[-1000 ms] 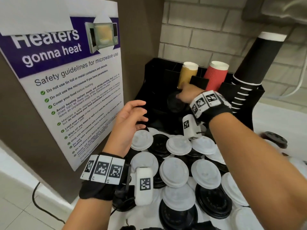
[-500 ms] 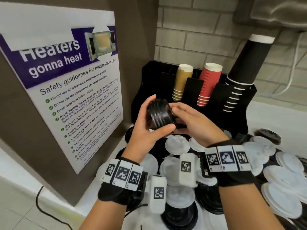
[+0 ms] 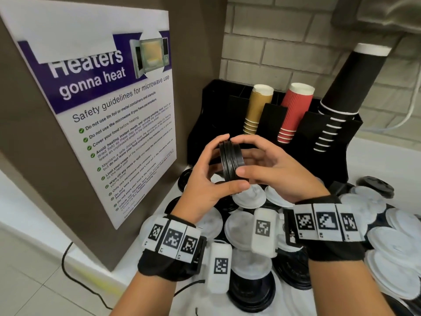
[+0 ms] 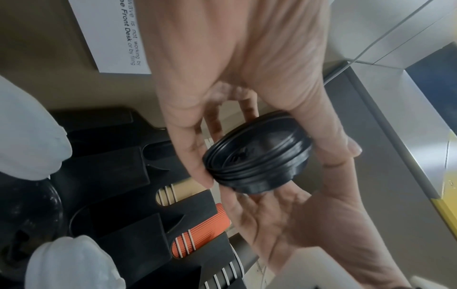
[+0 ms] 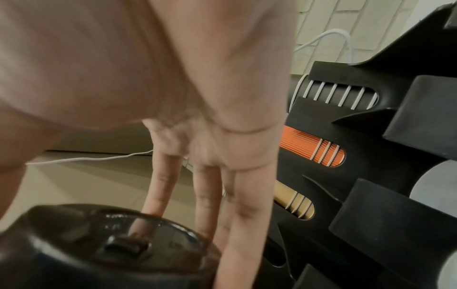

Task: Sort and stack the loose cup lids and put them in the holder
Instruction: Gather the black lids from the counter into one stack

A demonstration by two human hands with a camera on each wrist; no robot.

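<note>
A short stack of black cup lids [image 3: 231, 161] stands on edge in the air in front of the black holder [image 3: 205, 124]. My left hand [image 3: 218, 166] grips its rim from the left, thumb under it, fingers over the top. My right hand [image 3: 245, 156] pinches the other side between thumb and forefinger. The left wrist view shows the stack [image 4: 257, 154] from its hollow underside, with the right palm behind it. The right wrist view shows the top lid [image 5: 111, 248] with my fingers [image 5: 205, 195] reaching past it.
Several loose white lids [image 3: 241, 226] and black lids [image 3: 250, 293] cover the counter below my wrists. Stacks of brown cups [image 3: 257, 110], red cups [image 3: 293, 112] and black cups [image 3: 350, 87] stand in the holder. A poster panel [image 3: 102, 110] walls off the left.
My right hand came back out of the holder with the black stack and my left hand closed on it. Since half a second ago the stack has turned more on edge.
</note>
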